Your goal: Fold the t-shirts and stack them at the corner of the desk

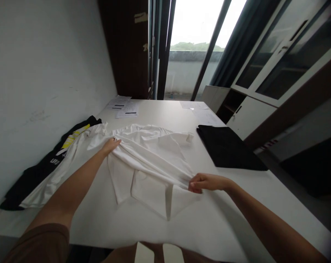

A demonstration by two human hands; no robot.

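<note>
A white garment, seemingly a shirt (151,153), is spread in loose folds over the middle of the white table (160,230). My left hand (111,145) pinches its cloth at the left side. At the lower right, my right hand (199,182) is closed on another part of the same cloth. Between the two hands the fabric is pulled into a taut, slanting fold. Loose flaps hang from this fold toward me, down to the tabletop. My fingertips are partly hidden by the cloth.
Along the left wall lie a black garment with yellow and white print (58,149) and another white cloth (63,168). A folded black cloth (228,148) rests at the right. Paper sheets (129,109) lie at the far left, more papers (202,113) at the far right.
</note>
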